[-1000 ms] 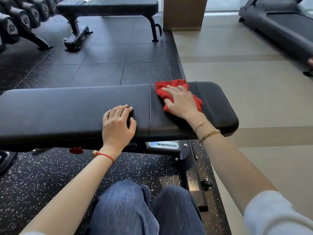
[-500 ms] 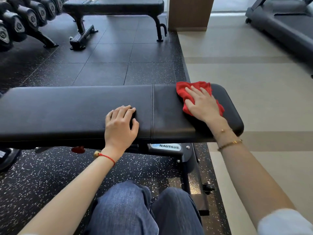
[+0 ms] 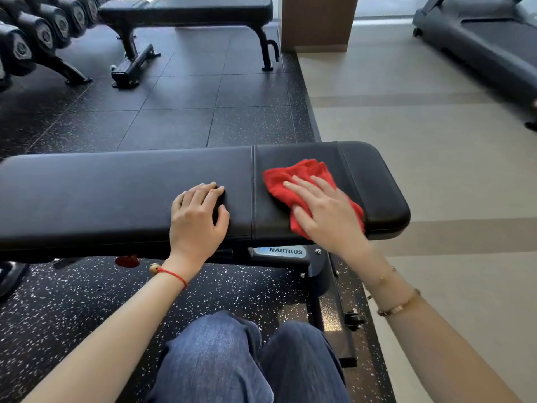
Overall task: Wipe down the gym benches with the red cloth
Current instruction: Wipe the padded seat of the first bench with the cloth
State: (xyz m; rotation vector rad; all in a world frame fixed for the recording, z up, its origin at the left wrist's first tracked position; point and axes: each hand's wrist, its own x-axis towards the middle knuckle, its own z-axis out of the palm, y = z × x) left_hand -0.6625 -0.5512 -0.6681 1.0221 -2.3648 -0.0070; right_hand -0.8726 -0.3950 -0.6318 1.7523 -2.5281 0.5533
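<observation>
A black padded gym bench [image 3: 101, 193] runs across in front of me, its seat section at the right. The crumpled red cloth [image 3: 293, 177] lies on that seat section. My right hand [image 3: 325, 210] presses flat on the cloth, fingers spread toward the seam, and covers its near half. My left hand [image 3: 197, 216] rests palm down on the long pad just left of the seam, holding nothing. A second black bench [image 3: 186, 10] stands farther back on the rubber floor.
A rack of dumbbells [image 3: 37, 33] lines the far left. A wooden pillar [image 3: 316, 21] stands behind the second bench and a treadmill [image 3: 479, 45] at the far right on pale flooring. My knees [image 3: 247, 359] are close under the bench, beside its frame [image 3: 328, 301].
My right hand has slid the cloth from the far right end of the seat back left and toward the near edge. My left hand has stayed put.
</observation>
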